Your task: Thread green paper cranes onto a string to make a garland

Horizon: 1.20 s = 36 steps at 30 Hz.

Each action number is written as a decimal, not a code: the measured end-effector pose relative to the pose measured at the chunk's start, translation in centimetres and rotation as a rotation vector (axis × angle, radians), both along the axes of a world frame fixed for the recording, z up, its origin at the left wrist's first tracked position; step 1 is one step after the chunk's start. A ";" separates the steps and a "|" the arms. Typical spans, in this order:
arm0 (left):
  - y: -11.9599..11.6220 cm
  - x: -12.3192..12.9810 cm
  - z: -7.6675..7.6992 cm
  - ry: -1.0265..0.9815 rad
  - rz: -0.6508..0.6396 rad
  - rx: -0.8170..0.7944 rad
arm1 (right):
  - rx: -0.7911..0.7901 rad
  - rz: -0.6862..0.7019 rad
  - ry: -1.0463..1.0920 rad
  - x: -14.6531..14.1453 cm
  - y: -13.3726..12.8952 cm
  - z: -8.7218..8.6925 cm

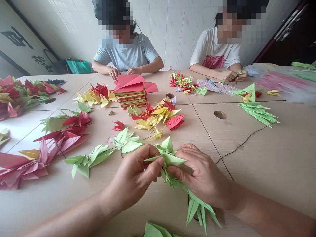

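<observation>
Green origami crane [170,157], head view: pinched between my hands above the table, one wing tip pointing left.
Strung green cranes [199,207]: trailing from my grip toward me and rightward, long axis slanting down the frame.
Left hand [133,179]: fingers closed narrow on the crane's left side.
Right hand [201,174]: fingers closed on its right side, nearer the trailing cranes.
Open room: pale table [256,174] to my right; loose green cranes [89,161] just left of my left hand.

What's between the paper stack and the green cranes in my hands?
Between the paper stack and your held green cranes, the head view shows red and yellow origami cranes and a green crane.
</observation>
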<state>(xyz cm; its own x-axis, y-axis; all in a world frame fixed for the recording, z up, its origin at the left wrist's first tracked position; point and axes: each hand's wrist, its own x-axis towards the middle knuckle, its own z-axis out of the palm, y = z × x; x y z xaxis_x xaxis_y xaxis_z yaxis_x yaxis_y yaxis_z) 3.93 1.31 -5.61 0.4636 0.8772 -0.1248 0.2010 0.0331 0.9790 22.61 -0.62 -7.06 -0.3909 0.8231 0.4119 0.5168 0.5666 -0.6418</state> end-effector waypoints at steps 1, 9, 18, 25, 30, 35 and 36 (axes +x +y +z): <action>0.0 0.0 0.1 0.001 0.003 0.003 | -0.004 0.004 0.002 0.0 0.0 0.0; 0.0 0.1 0.4 0.008 0.021 0.010 | 0.130 0.014 0.005 0.0 0.2 -0.8; 0.0 0.0 0.1 0.038 0.006 0.059 | 0.189 0.029 -0.003 -0.1 0.2 -1.0; 0.0 0.0 0.2 0.043 0.008 0.064 | 0.204 0.027 0.009 -0.1 0.2 -1.0; 0.1 0.0 0.4 -0.027 -0.028 0.062 | 0.197 0.014 0.005 -0.1 0.2 -0.9; 0.1 -0.1 0.3 -0.026 -0.025 0.068 | 0.207 0.010 0.011 0.0 0.2 -0.9; 0.1 -0.1 0.3 -0.026 -0.025 0.071 | 0.207 0.012 0.011 0.0 0.2 -0.9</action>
